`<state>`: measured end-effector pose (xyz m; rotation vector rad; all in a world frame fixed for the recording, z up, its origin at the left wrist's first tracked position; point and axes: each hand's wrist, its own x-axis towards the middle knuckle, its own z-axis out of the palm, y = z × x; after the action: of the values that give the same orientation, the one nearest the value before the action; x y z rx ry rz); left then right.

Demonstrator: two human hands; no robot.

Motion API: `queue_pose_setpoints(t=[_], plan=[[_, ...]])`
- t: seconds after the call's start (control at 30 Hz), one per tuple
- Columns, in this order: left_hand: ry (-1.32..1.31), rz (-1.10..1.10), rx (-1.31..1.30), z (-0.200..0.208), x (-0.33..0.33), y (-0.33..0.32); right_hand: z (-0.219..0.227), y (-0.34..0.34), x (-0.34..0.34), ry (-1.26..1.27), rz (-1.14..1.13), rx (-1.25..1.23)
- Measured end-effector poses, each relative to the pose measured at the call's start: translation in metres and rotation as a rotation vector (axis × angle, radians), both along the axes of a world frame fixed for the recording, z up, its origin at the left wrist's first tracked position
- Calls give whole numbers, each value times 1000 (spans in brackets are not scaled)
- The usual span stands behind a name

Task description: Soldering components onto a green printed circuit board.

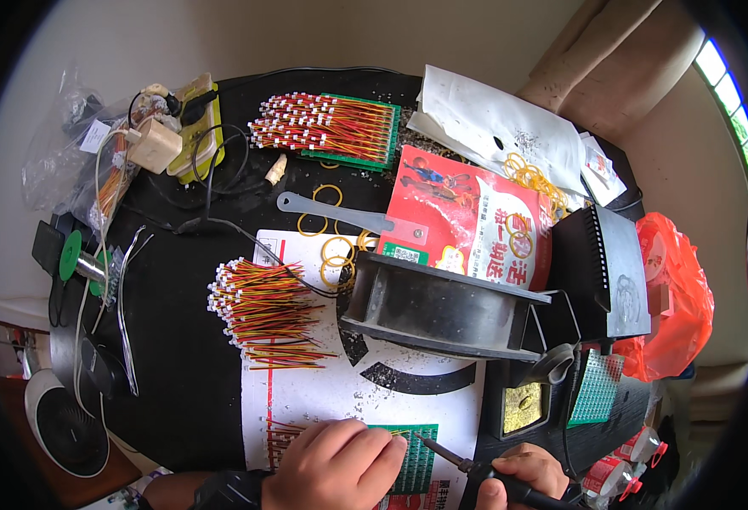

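Note:
At the near edge, a green circuit board point(422, 480) lies on a white printed sheet point(255, 399). My left hand point(336, 466) rests over the board's left side, its fingers pinched on a thin wire whose yellowish end shows at the fingertips. My right hand point(527, 476) is wrapped round a soldering iron point(467, 466), and the iron's tip points at the board's pads close to my left fingertips. Red and yellow wires point(285, 438) stick out left of my left hand. A pile of red-and-yellow wires with white connectors point(268, 314) sits farther up the sheet.
A black flanged frame point(442, 306) stands beyond the board. Right of it are a yellow sponge point(523, 408) in a holder, another green board point(595, 388), a black box point(603, 272) and a red bag point(676, 297). A wired board point(357, 127) lies at the back; a solder spool point(70, 255), left.

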<state>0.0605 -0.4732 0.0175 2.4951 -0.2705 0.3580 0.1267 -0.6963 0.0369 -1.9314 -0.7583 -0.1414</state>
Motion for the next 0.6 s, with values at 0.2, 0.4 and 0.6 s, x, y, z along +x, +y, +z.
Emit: queue_pose_setpoints(t=[0.2, 0.4, 0.6], plan=[[25, 16, 8, -1, -3, -6, 2, 1, 2, 9, 13, -21], [38, 20, 3, -5, -5, -6, 1, 4, 3, 15, 18, -15], [43, 22, 2, -5, -5, -7, 1, 5, 2, 28, 15, -17]])
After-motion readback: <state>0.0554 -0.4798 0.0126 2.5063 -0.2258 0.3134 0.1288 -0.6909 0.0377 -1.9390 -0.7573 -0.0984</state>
